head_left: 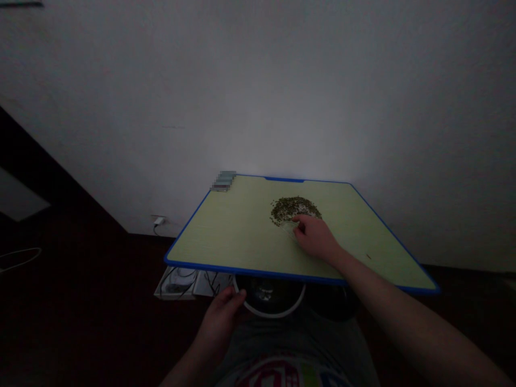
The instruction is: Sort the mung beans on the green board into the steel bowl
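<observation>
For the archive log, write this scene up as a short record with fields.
right hand: pinches a clear piece, kind unclear, at the near edge of the pile
left hand: holds the bowl at its left side
pile: small greenish-brown bits on the board
bowl: dark inside, pale rim, far part hidden by the board
board: pale yellow-green, blue edge
wall: behind the board

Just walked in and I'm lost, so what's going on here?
A person's right hand pinches a clear piece at the near side of a patch of small greenish grains on a blue-edged tabletop. Their left hand holds a dark, white-rimmed bowl by the rim, just below the tabletop's near edge.
</observation>
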`<state>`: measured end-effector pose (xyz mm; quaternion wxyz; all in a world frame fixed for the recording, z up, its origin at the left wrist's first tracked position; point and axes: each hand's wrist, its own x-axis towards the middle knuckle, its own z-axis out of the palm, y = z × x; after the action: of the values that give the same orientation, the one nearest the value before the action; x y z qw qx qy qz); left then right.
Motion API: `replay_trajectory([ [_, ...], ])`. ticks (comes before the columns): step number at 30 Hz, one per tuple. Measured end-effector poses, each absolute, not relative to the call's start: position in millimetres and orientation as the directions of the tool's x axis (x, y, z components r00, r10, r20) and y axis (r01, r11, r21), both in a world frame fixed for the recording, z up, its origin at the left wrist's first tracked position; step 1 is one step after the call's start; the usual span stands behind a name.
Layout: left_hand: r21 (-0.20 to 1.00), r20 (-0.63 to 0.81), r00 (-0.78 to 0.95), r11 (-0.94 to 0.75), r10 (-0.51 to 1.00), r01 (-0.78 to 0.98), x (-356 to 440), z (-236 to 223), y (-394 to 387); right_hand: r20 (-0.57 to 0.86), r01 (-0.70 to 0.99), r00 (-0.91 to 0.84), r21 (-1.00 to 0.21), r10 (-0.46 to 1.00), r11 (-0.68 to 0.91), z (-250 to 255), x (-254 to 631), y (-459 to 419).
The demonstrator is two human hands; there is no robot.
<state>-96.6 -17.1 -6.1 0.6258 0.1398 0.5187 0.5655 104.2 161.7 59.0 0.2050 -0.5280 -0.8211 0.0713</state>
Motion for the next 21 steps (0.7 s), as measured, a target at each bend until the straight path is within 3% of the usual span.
replay_trajectory([
  [21,0.745,-0.495,-0.182,0.306,0.850,-0.593,-96.5,-10.7,-17.1,0.263,0.832,-0.353,-0.351,0.898,0.429,60.6,98.6,167.6],
])
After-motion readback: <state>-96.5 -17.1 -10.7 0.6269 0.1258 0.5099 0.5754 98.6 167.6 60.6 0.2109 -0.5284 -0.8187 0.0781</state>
